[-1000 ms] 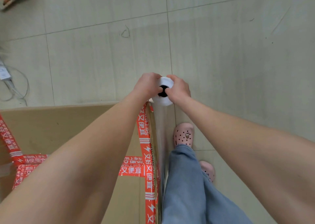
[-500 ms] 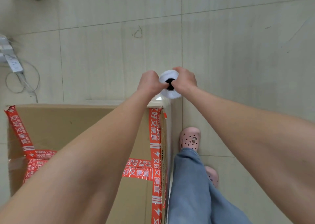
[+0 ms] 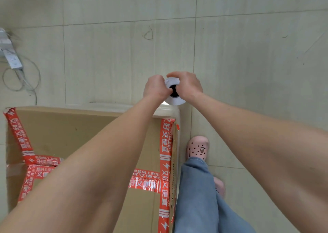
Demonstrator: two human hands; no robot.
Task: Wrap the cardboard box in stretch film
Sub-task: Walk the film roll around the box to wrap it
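The left hand [image 3: 154,89] and right hand [image 3: 189,86] both clutch the roll [image 3: 175,100], fingers curled round its upper end from either side. The roll is upright and seen from above, its dark core showing between the knuckles. Compared with a second ago the hands have closed in over the top. Then they sat apart with most of the white end bare; now the right one arches over it and the left's fingertips reach the core's rim. That looks like a tighter hold for pulling tension. The roll has kept its place just past the box's far right corner, near but not touching the cardboard as far as can be told. A pale, glossy band of film [image 3: 169,111] runs round that corner and along the far edge, so the wrap seems to be turning from the right side onto the far side. The box [image 3: 79,135] stands on the floor [image 3: 248,55], its top crossed with red tape [image 3: 166,140]. More of it shows than before, including its far left corner, and a power strip [image 3: 12,59] has come further into view at the left. The view has evidently swung that way, towards the next stretch. A pink shoe [image 3: 197,147] is just beside the box's right side. I judge the lap partly done, with the far face next.
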